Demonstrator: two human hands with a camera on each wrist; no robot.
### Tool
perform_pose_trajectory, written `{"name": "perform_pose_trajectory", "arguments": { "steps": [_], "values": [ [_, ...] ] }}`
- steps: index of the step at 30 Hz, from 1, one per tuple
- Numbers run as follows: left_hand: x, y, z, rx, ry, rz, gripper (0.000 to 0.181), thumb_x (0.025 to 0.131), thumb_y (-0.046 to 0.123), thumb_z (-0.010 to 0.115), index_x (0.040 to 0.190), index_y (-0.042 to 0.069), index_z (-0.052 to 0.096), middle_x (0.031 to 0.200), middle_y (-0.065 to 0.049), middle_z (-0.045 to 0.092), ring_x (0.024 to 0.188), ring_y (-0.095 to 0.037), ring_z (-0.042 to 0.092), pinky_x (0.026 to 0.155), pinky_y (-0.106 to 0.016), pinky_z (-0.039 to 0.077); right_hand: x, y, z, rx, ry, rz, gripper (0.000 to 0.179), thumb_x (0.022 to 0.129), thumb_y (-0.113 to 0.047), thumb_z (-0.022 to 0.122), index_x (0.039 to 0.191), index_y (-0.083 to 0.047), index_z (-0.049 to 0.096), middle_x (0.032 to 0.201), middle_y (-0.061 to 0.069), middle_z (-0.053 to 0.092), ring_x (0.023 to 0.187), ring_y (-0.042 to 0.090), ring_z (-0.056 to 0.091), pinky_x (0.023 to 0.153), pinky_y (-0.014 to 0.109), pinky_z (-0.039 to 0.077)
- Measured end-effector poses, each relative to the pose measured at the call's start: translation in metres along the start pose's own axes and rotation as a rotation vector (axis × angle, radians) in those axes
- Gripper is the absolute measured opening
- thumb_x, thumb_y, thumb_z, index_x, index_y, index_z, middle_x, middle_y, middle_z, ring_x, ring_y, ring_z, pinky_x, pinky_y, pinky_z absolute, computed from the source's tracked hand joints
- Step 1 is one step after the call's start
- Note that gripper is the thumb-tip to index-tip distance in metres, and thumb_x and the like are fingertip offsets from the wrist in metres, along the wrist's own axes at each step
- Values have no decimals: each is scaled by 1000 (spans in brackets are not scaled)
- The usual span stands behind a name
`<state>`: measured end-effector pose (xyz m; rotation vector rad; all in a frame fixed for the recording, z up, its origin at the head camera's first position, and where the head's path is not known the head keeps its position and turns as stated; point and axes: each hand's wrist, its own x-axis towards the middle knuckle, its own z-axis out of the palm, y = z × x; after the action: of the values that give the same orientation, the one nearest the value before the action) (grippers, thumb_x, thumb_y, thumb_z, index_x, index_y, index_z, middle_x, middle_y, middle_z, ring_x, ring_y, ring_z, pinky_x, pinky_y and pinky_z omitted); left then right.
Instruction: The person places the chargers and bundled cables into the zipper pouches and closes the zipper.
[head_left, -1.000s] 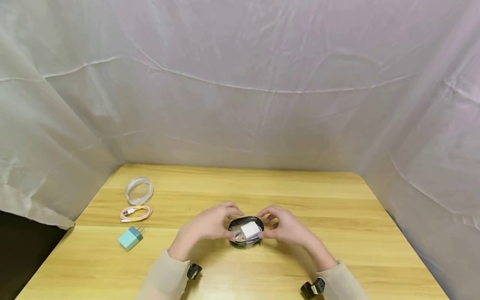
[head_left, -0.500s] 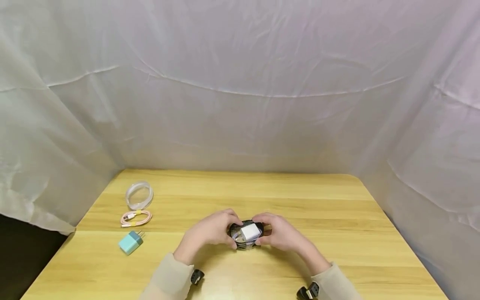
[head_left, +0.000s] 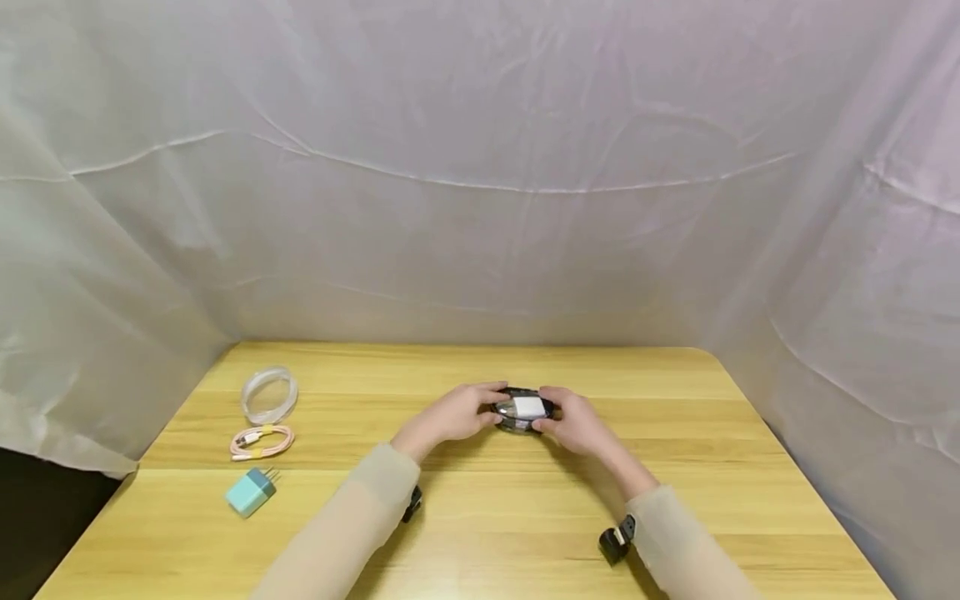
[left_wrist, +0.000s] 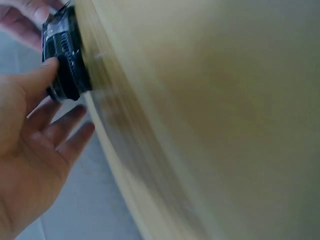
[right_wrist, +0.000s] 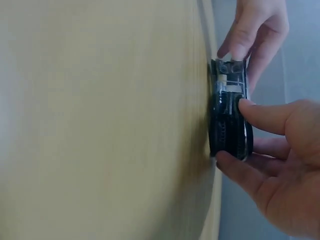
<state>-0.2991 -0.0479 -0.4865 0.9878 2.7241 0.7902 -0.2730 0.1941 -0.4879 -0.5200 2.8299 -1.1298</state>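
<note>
Both hands hold a small round black-and-clear case (head_left: 517,423) between them, low over the middle of the table. A white block (head_left: 529,407) that looks like a charger sits in it. My left hand (head_left: 461,412) grips the left side, thumb in front and fingers behind; the left wrist view shows its thumb against the dark wall of the case (left_wrist: 65,55). Around the right side, my right hand (head_left: 577,423) holds with thumb and fingers. Its thumb presses the case (right_wrist: 231,120) in the right wrist view, with coiled dark cord showing through the clear wall.
On the left of the wooden table (head_left: 480,533) lie a clear round ring-shaped lid (head_left: 246,404), a coiled pink cable (head_left: 281,444) with yellow ties, and a teal charger (head_left: 250,492) with its prongs out. A pale cloth (head_left: 480,250) hangs around the back and sides.
Both hands have carried the case away from the person and slightly to the right. The lid, pink cable and teal charger stay at the left.
</note>
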Motion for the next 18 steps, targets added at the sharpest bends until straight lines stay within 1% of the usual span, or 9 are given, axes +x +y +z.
{"name": "perform_pose_trajectory", "arguments": {
  "steps": [2, 4, 6, 8, 11, 13, 16, 18],
  "values": [
    [10, 3, 0, 47, -26, -20, 55, 105, 23, 64, 156, 10, 48, 169, -8, 32, 151, -33, 37, 124, -47, 30, 10, 7, -7, -43, 5, 7, 53, 97, -5, 72, 144, 11, 53, 149, 35, 48, 128, 48, 58, 106, 53, 52],
    [20, 7, 2, 112, -47, -45, 62, 106, 29, 61, 162, 13, 38, 172, -6, 23, 154, -32, 30, 126, -48, 27, 19, 13, -13, -77, 7, 14, 54, 98, -6, 71, 145, 11, 51, 152, 34, 46, 132, 48, 55, 109, 55, 48],
    [30, 11, 4, 164, -58, -66, 68, 107, 33, 60, 165, 14, 30, 174, -6, 17, 157, -32, 24, 126, -51, 25, 27, 20, -19, -96, 11, 22, 55, 99, -7, 70, 146, 11, 50, 154, 33, 45, 134, 48, 53, 111, 55, 46],
    [38, 14, 6, 198, -55, -92, 69, 107, 36, 57, 166, 14, 27, 174, -5, 14, 158, -32, 21, 126, -54, 23, 33, 25, -23, -98, 11, 26, 56, 99, -7, 69, 148, 11, 48, 155, 33, 43, 135, 49, 52, 111, 56, 46],
    [47, 17, 10, 214, -39, -131, 69, 108, 38, 54, 166, 15, 25, 175, -4, 14, 158, -30, 20, 126, -56, 24, 40, 33, -27, -107, 14, 10, 56, 100, -7, 68, 148, 12, 47, 156, 33, 40, 138, 51, 47, 114, 57, 42],
    [51, 17, 11, 215, -32, -149, 68, 109, 37, 54, 166, 15, 25, 175, -4, 14, 158, -30, 21, 126, -57, 24, 43, 37, -28, -112, 13, -1, 57, 100, -7, 67, 149, 13, 45, 158, 32, 38, 141, 51, 42, 117, 59, 37],
    [54, 17, 12, 215, -29, -156, 68, 109, 37, 54, 166, 15, 25, 175, -4, 13, 158, -31, 21, 125, -57, 24, 47, 41, -29, -125, 5, -14, 58, 102, -7, 65, 151, 13, 42, 161, 30, 34, 146, 51, 35, 121, 60, 29],
    [56, 17, 13, 210, -27, -157, 69, 108, 36, 55, 166, 14, 24, 175, -5, 12, 158, -32, 20, 125, -58, 24, 48, 42, -30, -132, -7, -20, 58, 102, -7, 64, 151, 13, 41, 162, 30, 33, 147, 51, 33, 122, 60, 27]
  ]
}}
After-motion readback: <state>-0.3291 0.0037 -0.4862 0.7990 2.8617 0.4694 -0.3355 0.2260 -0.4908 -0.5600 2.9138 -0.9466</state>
